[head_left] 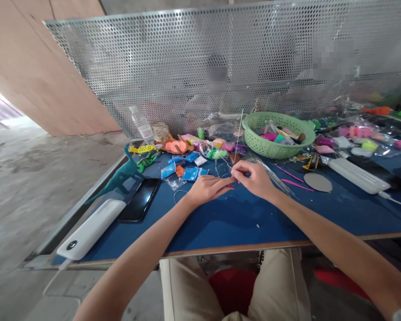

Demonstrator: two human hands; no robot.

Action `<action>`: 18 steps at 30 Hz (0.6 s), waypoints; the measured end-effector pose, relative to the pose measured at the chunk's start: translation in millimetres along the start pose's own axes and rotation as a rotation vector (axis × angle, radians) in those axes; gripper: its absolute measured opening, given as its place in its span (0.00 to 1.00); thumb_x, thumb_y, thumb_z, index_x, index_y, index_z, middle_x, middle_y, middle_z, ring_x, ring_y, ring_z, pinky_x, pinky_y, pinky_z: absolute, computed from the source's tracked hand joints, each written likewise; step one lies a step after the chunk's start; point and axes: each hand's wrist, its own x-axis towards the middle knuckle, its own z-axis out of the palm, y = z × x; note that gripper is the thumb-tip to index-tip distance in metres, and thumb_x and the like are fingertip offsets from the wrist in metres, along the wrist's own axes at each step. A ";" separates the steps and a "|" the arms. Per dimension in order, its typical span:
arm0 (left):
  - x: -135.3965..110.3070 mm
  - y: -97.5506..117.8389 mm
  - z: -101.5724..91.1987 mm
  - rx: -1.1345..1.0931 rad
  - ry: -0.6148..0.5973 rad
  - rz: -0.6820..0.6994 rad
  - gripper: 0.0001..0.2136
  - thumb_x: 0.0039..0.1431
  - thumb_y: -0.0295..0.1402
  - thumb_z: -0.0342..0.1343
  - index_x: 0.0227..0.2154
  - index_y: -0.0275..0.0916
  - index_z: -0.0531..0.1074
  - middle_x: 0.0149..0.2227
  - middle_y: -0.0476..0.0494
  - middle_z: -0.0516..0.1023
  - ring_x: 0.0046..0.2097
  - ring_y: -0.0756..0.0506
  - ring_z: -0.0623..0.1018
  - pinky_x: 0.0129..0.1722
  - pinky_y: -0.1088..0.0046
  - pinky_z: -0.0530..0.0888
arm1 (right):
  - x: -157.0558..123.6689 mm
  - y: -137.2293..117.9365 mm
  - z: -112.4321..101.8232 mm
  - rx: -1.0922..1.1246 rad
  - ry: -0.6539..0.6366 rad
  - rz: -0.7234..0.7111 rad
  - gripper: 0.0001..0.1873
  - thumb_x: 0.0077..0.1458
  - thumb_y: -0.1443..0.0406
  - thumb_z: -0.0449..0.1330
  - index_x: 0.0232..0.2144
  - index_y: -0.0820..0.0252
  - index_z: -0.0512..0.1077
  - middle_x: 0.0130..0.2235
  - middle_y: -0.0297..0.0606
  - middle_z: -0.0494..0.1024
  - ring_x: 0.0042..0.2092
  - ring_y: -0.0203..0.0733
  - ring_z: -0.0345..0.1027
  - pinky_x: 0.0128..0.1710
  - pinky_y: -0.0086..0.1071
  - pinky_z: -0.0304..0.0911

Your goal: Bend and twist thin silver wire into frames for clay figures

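Above the middle of the blue table, my two hands meet. My right hand is closed in a pinch on a thin straight wire, which sticks up past the fingers and leans slightly right. My left hand reaches in from the left with its fingers pressed together, their tips touching the right hand's fingertips. Whatever small thing sits between the fingertips is too hidden to name. Loops of fine wire lie just behind the hands. To the right rests a bundle of straight wires.
Behind stand a green basket of soft coloured pieces and a perforated metal screen. Blue packets, clay-like animal figures and a bottle lie left. A phone and white power bank are near the left edge.
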 end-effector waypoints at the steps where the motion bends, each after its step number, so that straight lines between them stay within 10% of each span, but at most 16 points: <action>1: -0.6 -0.4 0.5 -0.014 0.007 -0.005 0.15 0.67 0.36 0.58 0.54 0.39 0.71 0.32 0.49 0.83 0.29 0.51 0.81 0.30 0.76 0.73 | -0.3 1.1 0.8 0.027 0.001 0.014 0.08 0.62 0.61 0.58 0.32 0.57 0.73 0.28 0.34 0.78 0.27 0.39 0.70 0.30 0.34 0.65; 18: -5.5 -4.1 7.9 -0.058 0.028 -0.077 0.19 0.67 0.32 0.59 0.59 0.42 0.69 0.34 0.49 0.83 0.32 0.50 0.80 0.36 0.74 0.73 | -2.8 17.3 6.9 0.235 0.086 0.102 0.11 0.62 0.57 0.60 0.33 0.57 0.74 0.28 0.34 0.76 0.24 0.35 0.66 0.25 0.31 0.62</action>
